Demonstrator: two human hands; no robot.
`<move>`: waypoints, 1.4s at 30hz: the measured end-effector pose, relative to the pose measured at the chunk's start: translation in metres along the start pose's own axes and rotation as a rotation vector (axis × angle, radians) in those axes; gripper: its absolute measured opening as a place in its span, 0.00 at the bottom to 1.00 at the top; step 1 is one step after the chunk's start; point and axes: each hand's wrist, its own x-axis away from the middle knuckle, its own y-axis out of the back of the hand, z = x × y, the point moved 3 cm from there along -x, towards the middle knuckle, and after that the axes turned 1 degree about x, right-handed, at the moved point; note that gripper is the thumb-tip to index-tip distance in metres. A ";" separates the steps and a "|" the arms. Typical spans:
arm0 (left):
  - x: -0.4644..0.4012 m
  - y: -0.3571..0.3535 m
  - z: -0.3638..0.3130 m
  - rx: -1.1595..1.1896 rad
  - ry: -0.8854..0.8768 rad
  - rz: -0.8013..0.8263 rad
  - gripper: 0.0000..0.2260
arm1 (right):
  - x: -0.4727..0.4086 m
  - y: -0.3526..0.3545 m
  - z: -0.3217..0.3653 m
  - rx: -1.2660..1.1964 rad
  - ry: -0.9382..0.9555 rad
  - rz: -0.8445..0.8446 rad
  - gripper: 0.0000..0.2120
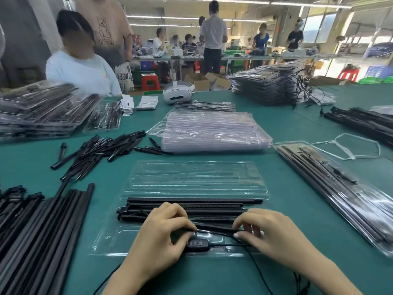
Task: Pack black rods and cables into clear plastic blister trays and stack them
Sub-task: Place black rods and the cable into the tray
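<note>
In one open tray [191, 182], both hands' curled fingers [187, 225] pinch one cable [214, 232].

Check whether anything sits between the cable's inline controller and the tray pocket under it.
Nothing visible does. The controller lies over the near pocket of the open tray, with the left hand and right hand pressing the cable down beside it.

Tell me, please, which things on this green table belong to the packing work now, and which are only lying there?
In the job: open blister tray; black rods in it; cable with button controller; left hand; right hand; empty tray stack; loose rods.

Lying about: white headset; paper cards; white plastic strap.
</note>
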 end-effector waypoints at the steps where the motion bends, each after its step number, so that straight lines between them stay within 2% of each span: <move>1: 0.000 0.001 0.000 0.011 -0.010 0.021 0.02 | -0.001 0.000 0.000 0.015 -0.008 0.004 0.03; 7: 0.001 0.002 0.001 -0.007 -0.038 0.050 0.06 | -0.007 0.002 -0.003 0.027 -0.004 0.123 0.06; 12: -0.001 0.003 0.001 -0.029 0.019 -0.073 0.07 | 0.007 0.022 -0.010 -0.304 -0.071 0.046 0.20; 14: -0.002 0.002 -0.001 -0.059 0.025 -0.107 0.09 | 0.016 0.024 -0.015 -0.228 -0.087 0.109 0.17; 16: -0.002 0.001 -0.002 -0.090 0.034 -0.139 0.12 | 0.021 0.024 -0.021 -0.190 -0.077 0.144 0.09; 18: -0.002 0.001 -0.004 -0.103 0.047 -0.152 0.13 | 0.023 0.029 -0.022 -0.320 -0.076 0.067 0.06; 20: -0.002 0.001 -0.005 -0.121 0.060 -0.165 0.13 | 0.025 0.033 -0.022 -0.511 -0.108 0.014 0.08; 24: -0.007 0.009 -0.006 -0.023 0.139 -0.290 0.09 | 0.028 0.031 -0.025 -0.950 -0.171 0.165 0.13; 27: -0.014 0.013 -0.003 0.067 0.172 -0.329 0.06 | 0.037 0.031 -0.033 -1.162 -0.129 0.271 0.30; 30: -0.020 0.008 0.002 0.072 0.157 -0.223 0.03 | 0.043 0.032 -0.035 -1.300 -0.094 0.211 0.36; 34: -0.018 -0.004 0.013 -0.082 0.128 0.031 0.04 | 0.038 0.038 -0.041 -1.239 -0.288 -0.139 0.34; 37: -0.017 -0.004 0.021 -0.082 0.167 0.118 0.07 | 0.035 0.042 -0.044 -1.210 -0.341 -0.321 0.29; 40: -0.018 -0.006 0.030 -0.213 0.242 0.269 0.18 | 0.034 0.041 -0.042 -1.217 -0.284 -0.348 0.15; 42: -0.018 -0.007 0.034 -0.344 0.267 0.389 0.23 | 0.036 0.043 -0.042 -1.251 -0.247 -0.312 0.15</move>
